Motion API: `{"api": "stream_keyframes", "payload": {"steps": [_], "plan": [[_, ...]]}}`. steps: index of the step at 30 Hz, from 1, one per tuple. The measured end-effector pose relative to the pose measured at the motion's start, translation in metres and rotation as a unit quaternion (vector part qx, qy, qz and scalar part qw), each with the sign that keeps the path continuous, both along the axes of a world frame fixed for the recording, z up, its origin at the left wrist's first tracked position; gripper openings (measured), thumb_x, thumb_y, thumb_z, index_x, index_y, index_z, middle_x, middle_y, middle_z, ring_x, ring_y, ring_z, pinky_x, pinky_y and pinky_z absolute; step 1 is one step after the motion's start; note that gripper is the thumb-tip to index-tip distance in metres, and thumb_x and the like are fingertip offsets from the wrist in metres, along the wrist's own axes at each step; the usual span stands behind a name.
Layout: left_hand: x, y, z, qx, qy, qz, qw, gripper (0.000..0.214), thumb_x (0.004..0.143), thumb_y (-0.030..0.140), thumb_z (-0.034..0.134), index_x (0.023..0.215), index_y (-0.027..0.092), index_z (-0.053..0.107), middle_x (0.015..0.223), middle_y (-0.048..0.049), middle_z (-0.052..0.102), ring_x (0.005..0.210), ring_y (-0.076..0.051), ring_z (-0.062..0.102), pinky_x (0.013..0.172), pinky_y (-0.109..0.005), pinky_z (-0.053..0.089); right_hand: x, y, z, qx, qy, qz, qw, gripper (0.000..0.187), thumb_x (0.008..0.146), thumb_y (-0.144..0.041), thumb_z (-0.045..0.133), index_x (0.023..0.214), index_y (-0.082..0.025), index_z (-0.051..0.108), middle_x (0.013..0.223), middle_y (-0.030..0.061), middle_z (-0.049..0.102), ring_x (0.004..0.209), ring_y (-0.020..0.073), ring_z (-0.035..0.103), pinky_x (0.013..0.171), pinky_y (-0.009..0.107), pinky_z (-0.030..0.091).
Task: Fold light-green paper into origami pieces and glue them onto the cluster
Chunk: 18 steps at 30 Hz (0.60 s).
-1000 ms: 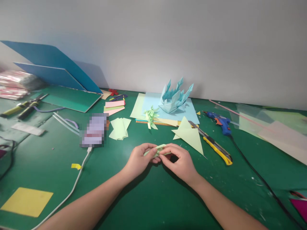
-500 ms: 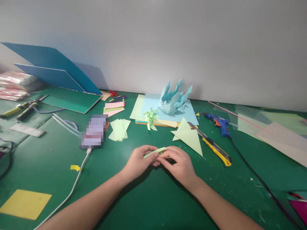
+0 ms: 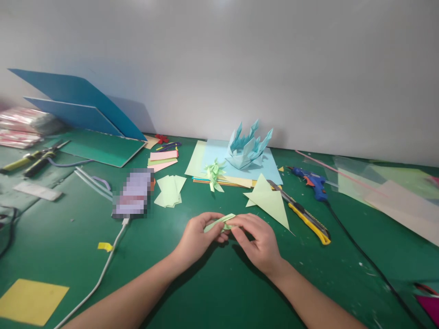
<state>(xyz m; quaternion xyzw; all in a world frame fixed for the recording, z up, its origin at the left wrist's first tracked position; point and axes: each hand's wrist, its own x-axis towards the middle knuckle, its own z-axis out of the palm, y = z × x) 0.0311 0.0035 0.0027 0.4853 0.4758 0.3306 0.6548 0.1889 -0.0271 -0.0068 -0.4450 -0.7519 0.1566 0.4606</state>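
Both hands meet low over the green table [image 3: 212,292] and pinch one small folded strip of light green paper [image 3: 219,221]. My left hand [image 3: 199,237] grips its left end with curled fingers. My right hand [image 3: 259,240] pinches the right end from above. Just beyond my right hand lies a light green paper triangle [image 3: 270,201]. Behind it are a small green folded flower [image 3: 214,171] and a blue folded paper crown [image 3: 248,144] on pale sheets [image 3: 199,157].
A yellow utility knife [image 3: 307,217] and a blue glue gun [image 3: 312,180] with a black cord lie right. A phone [image 3: 133,192] on a white cable, green paper pieces [image 3: 169,189], pliers [image 3: 30,157], blue boards [image 3: 78,103] and a yellow square [image 3: 30,301] sit left.
The view has tipped slightly, so everything sits a little lower in frame. My fingers have shifted along the green strip, which both hands still hold.
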Motion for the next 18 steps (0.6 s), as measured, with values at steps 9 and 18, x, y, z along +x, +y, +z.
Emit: {"api": "stream_keyframes", "payload": {"steps": [9, 18], "plan": [[-0.0006, -0.002, -0.0043, 0.026, 0.01, -0.004, 1.0, 0.031, 0.071, 0.035, 0.068, 0.092, 0.013, 0.061, 0.071, -0.0035, 0.071, 0.059, -0.014, 0.067, 0.06, -0.025, 0.055, 0.002, 0.0014, -0.0007, -0.007, 0.019, -0.056, 0.998, 0.028, 0.091, -0.023, 0.041, 0.082, -0.023, 0.067, 0.084, 0.0057, 0.067, 0.081, 0.0202, 0.061, 0.072, 0.034, 0.047], [-0.001, -0.0002, -0.0078, 0.024, 0.008, 0.005, 1.0, 0.036, 0.071, 0.042, 0.067, 0.094, 0.014, 0.063, 0.075, -0.0041, 0.071, 0.062, -0.015, 0.068, 0.063, -0.027, 0.055, 0.0025, 0.0002, -0.0024, 0.033, -0.032, -0.041, 0.998, 0.03, 0.09, -0.022, 0.041, 0.094, -0.026, 0.071, 0.098, 0.0067, 0.063, 0.089, 0.021, 0.056, 0.069, 0.035, 0.047]]}}
